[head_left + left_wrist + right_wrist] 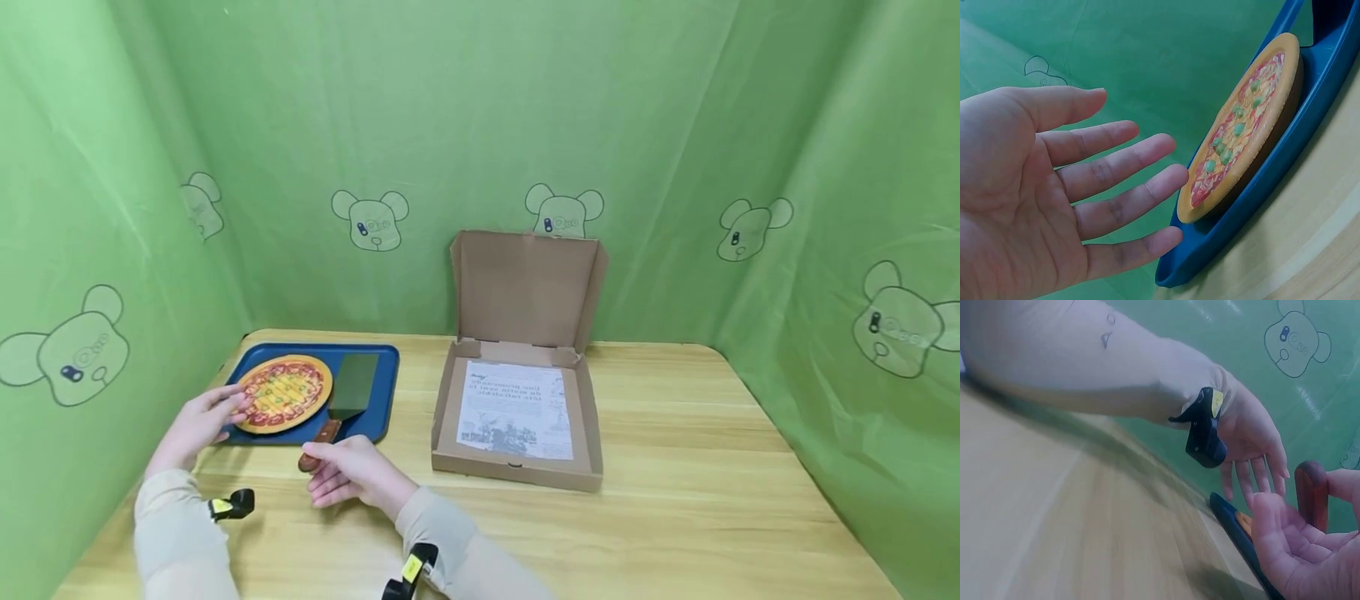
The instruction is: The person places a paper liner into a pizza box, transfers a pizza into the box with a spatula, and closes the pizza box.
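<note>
A round toy pizza (287, 393) with yellow and red topping and green bits lies on the left part of a blue tray (388, 392). Beside it, a spatula (353, 388) has its broad metal blade on the tray and its brown wooden handle (1312, 495) over the near rim. My right hand (354, 474) grips that handle, thumb against it; part of the grip is hidden. At the pizza's left edge is my left hand (199, 426), its fingers spread and fairly straight in the left wrist view. Whether the fingertips touch the pizza, I cannot tell.
Right of the tray stands a cardboard pizza box (517, 475), its lid (527, 287) raised at the back. Printed paper (516, 410) lines the bottom. Green curtains (465, 108) with bear drawings surround the wooden table (675, 467) at the back and sides.
</note>
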Available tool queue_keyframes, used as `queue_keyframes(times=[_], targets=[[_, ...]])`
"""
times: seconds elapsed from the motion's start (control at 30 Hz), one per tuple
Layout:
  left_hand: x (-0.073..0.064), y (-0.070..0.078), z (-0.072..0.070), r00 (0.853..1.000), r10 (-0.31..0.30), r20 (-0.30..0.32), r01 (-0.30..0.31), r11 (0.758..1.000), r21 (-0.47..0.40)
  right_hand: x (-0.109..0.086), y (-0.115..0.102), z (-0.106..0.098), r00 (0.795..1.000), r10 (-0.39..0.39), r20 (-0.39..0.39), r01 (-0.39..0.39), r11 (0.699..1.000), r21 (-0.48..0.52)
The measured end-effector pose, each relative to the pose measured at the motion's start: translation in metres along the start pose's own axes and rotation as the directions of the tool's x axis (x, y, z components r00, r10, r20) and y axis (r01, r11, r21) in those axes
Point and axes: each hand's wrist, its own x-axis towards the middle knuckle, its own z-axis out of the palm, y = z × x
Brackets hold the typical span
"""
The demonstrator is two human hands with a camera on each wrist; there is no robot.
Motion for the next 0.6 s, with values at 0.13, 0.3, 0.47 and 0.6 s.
queue_keyframes(times=[0.13, 0.3, 0.47, 0.6], targets=[[-0.001, 0.004, 0.001, 1.0, 0.019, -0.011, -0.019, 1.0, 0.02, 0.0, 0.0, -0.002, 1.0, 0.007, -0.005, -0.006, 0.996, 0.085], [0.001, 0.011, 0.006, 0.998, 0.041, -0.043, -0.038, 0.997, 0.074, -0.001, 0.001, -0.008, 1.0, -0.02, -0.007, 0.021, 0.986, 0.164], [0.002, 0.018, 0.012, 0.995, 0.079, -0.059, -0.074, 0.994, 0.08, -0.003, 0.001, -0.015, 0.999, -0.036, -0.008, 0.037, 0.982, 0.184], [0.002, 0.024, 0.018, 0.992, 0.095, -0.078, -0.089, 0.993, 0.072, -0.007, 0.0, -0.02, 0.999, -0.039, -0.007, 0.04, 0.985, 0.168]])
